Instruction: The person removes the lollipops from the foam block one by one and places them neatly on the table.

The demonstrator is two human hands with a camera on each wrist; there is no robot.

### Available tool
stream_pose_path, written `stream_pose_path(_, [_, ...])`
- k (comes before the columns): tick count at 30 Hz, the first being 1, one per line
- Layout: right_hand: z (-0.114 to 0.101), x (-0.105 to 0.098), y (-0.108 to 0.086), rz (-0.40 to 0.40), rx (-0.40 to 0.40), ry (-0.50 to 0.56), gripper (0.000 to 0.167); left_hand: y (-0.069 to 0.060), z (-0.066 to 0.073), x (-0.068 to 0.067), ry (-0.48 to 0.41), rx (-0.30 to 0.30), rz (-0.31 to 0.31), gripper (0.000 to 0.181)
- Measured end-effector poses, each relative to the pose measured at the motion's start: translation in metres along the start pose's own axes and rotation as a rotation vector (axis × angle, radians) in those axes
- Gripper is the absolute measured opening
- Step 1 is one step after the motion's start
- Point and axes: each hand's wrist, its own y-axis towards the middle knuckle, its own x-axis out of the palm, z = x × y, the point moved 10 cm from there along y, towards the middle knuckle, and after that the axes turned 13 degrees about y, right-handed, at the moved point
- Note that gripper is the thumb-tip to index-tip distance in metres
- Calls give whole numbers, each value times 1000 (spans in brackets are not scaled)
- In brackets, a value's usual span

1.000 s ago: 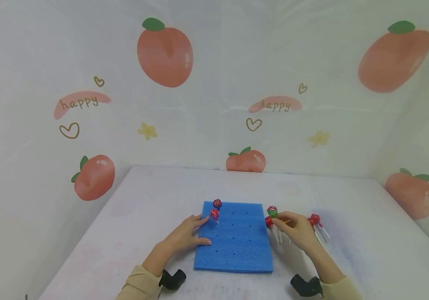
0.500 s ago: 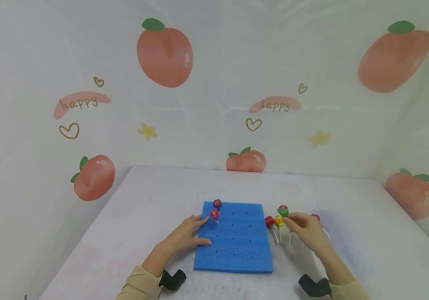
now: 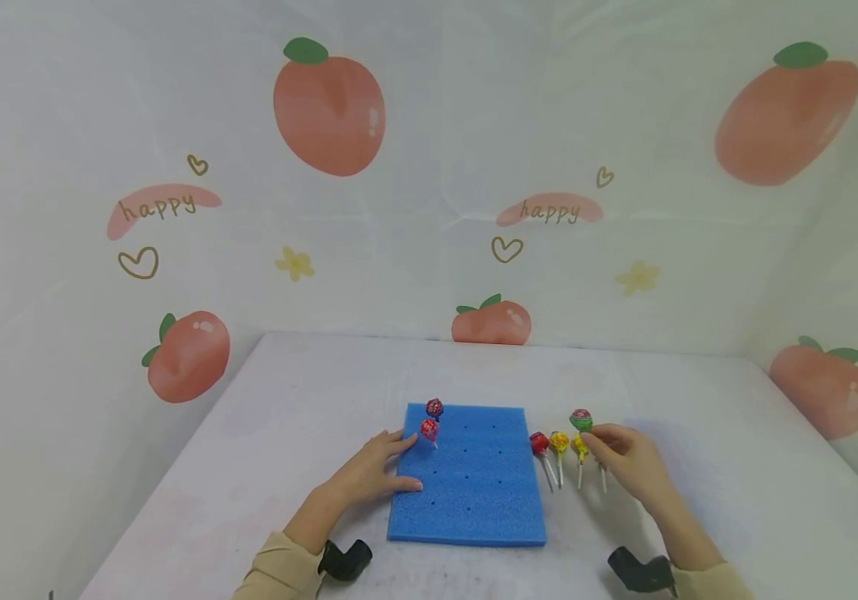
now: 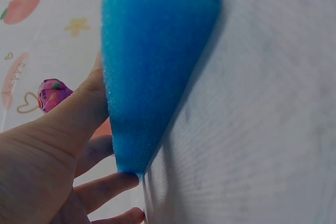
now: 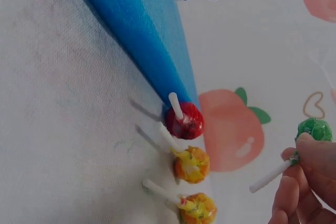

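My left hand [image 3: 371,468] rests on the left edge of a blue foam board [image 3: 466,523] with rows of small holes, its fingers spread. Two wrapped lollipops stand upright in the board's far left part: a dark red lollipop [image 3: 435,407] and a pink-red lollipop [image 3: 429,428]. Right of the board, my right hand [image 3: 630,463] pinches a green lollipop [image 5: 314,128] just below its head. In the right wrist view the white stick points free, down and left. Under that hand lie a red lollipop [image 3: 539,442], a yellow lollipop [image 3: 560,442] and another yellow lollipop [image 5: 198,209].
One more white stick [image 3: 604,478] shows beside my right hand, its head hidden. The white table [image 3: 324,375] meets a white cloth backdrop [image 3: 429,108] printed with peaches, hearts and flowers. Both wrists carry black camera mounts [image 3: 346,560].
My right hand has moved right, away from the board, carrying the green lollipop. Yellow lollipops have come into sight, while red ones farther right are now hidden. The left hand stays put.
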Motion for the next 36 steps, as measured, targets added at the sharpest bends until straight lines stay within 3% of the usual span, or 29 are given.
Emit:
stream_pose_path(12, [3,-20,1,53,-28,-51,37,-1,1,-2,5,5,13,74])
stream_pose_path(19, [16,-28,2,55,58,-64,44,0,1,-2,1,4,13,74])
stream_pose_path(27, [20,-40,3,71,53,-96,43,0,2,-2,3,5,13,74])
stream_pose_path(36, [31,-48,2,65,111,-85,50,-2,3,-2,13,6,10,76])
